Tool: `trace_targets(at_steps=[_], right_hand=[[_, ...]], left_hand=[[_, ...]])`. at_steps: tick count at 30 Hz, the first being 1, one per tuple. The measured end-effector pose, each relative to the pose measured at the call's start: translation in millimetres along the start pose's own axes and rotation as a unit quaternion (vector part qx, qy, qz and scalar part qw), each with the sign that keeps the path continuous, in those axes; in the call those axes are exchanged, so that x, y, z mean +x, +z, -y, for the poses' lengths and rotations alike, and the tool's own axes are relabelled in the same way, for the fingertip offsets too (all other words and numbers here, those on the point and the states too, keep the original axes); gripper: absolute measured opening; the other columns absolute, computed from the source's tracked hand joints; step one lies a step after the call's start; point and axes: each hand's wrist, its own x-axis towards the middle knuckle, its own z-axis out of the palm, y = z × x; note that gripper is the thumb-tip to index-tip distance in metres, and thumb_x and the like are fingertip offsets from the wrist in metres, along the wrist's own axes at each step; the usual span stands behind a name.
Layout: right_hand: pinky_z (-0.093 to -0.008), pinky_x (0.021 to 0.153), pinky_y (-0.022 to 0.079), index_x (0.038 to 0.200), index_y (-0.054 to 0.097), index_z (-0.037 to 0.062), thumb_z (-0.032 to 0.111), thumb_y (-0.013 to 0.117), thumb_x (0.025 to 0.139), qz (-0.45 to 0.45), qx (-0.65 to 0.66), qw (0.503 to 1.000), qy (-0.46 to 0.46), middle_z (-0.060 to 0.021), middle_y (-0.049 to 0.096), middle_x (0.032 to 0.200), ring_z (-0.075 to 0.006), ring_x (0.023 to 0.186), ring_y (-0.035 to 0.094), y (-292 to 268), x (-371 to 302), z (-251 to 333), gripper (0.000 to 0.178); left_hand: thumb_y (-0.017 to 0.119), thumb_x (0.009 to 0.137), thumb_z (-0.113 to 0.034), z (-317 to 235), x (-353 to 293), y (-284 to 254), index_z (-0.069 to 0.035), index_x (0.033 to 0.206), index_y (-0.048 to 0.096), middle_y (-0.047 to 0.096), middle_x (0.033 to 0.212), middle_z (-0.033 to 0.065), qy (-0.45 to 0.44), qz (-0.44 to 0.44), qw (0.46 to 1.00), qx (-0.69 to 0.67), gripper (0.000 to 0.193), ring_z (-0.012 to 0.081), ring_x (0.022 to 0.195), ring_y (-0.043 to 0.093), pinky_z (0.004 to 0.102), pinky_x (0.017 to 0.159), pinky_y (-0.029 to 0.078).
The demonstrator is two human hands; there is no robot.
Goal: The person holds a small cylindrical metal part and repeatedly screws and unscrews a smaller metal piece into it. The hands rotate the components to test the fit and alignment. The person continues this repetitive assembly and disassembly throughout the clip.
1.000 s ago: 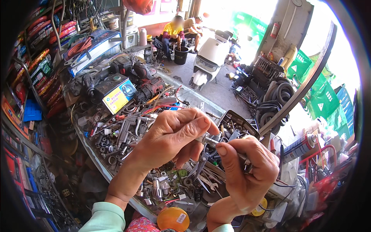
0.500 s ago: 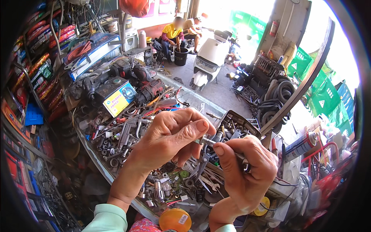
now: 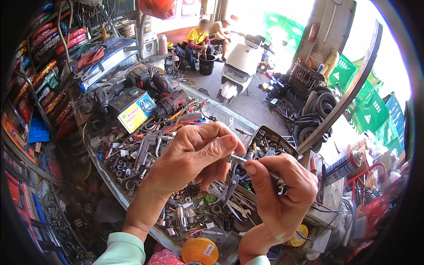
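Observation:
A small metal bolt (image 3: 239,159) spans the short gap between my two hands above the cluttered bench. My left hand (image 3: 201,152) is closed, its thumb and fingers pinching the bolt's left end, where a nut-like piece is mostly covered by the fingertips. My right hand (image 3: 285,190) is closed too, thumb and forefinger gripping the other end, which they hide. Below the bolt lie scissors-like dark blades (image 3: 231,189) and an open-end wrench (image 3: 241,211). Just behind my hands stands an open metal box (image 3: 268,131) of bolts and small parts.
Loose sockets, nuts and tools cover the glass-topped bench (image 3: 221,110). A yellow-labelled box (image 3: 138,112) and red power tools (image 3: 171,104) sit at its far left. A spray can (image 3: 344,167) stands on the right. Beyond are a white scooter (image 3: 240,66) and two seated people.
My hands stay nearly in place, with small shifts of the fingertips around the bolt. The seated person in yellow has moved slightly.

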Motion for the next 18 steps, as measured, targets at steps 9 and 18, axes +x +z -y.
trace_targets(at_steps=[9, 18], right_hand=[[-0.0239, 0.047, 0.032, 0.074, 0.062, -0.0006, 0.005, 0.075, 0.074, -0.012, 0.005, 1.000, -0.002, -0.0045, 0.052, 0.057, -0.0100, 0.050, 0.046, -3, 1, -1, 0.014], [-0.0253, 0.046, 0.030, 0.072, 0.062, -0.0014, 0.004, 0.076, 0.072, -0.034, -0.015, 0.999, -0.037, -0.0052, 0.051, 0.055, -0.0121, 0.048, 0.044, -3, 0, 0, 0.015]], left_hand=[[0.065, 0.086, -0.016, 1, -6, 8, 0.006, 0.101, 0.058, 0.065, 0.075, 0.0136, 0.062, -0.009, 0.998, 0.021, 0.027, 0.0094, 0.044, 0.053, 0.0185, 0.041, 0.042], [0.051, 0.096, -0.040, 1, -2, -2, 0.001, 0.093, 0.059, 0.059, 0.056, 0.0087, -0.017, 0.042, 0.997, 0.057, 0.041, 0.0079, 0.037, 0.047, 0.0190, 0.035, 0.033]])
